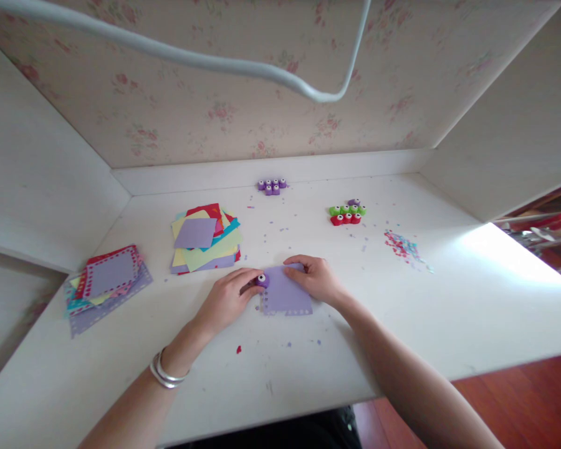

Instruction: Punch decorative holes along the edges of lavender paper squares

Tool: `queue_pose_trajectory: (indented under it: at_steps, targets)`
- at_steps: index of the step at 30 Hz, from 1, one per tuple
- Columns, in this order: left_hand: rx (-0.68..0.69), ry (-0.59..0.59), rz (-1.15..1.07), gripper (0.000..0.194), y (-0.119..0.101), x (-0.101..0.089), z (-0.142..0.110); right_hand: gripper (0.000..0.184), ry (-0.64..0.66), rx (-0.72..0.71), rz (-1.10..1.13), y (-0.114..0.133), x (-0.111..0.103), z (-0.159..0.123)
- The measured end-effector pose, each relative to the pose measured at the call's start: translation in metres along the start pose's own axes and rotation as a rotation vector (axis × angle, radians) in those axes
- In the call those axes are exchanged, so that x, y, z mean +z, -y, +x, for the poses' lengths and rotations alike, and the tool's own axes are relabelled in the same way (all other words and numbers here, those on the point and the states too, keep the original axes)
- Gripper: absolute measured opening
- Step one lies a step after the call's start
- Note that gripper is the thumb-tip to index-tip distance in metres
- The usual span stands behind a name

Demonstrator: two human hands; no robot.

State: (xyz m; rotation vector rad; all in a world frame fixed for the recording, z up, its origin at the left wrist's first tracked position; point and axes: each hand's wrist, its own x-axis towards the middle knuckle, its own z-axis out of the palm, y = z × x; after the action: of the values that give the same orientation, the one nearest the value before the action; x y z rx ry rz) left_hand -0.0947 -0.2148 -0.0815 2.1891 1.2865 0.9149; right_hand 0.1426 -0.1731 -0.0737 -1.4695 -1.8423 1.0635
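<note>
A purple craft punch [262,280] sits at the upper left edge of a lilac sheet of paper [287,293]. My left hand [229,296], with bangles at the wrist, has thumb and forefinger closed around the punch. Small punched holes run along the paper's left and bottom edges. My right hand [313,279] grips the sheet at its upper right, fingers on top; the thumb is partly hidden. What lies under the punch does not show.
Loose coloured paper [206,240] is piled at centre left, and hole-edged sheets [110,280] at far left. Purple punches [272,186] stand by the back wall; green and red punches [348,212] are right of them. Confetti [406,248] lies at right. A white cable [191,59] hangs above.
</note>
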Motion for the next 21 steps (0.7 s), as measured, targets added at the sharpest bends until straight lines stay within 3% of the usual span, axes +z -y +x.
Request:
queue_pose_trajectory:
  at_steps: [7,13,21]
  targets:
    - [-0.023,0.029,-0.020,0.027,-0.001,-0.006,0.001,0.029,-0.064,-0.448,-0.197,-0.003,0.004,-0.005]
    - [-0.013,0.041,-0.044,0.022,-0.001,-0.005,0.002,0.026,0.024,-0.507,-0.377,-0.011,0.007,-0.004]
    - [0.011,0.018,-0.046,0.021,-0.002,-0.004,0.004,0.026,0.032,-0.502,-0.414,-0.012,0.007,-0.002]
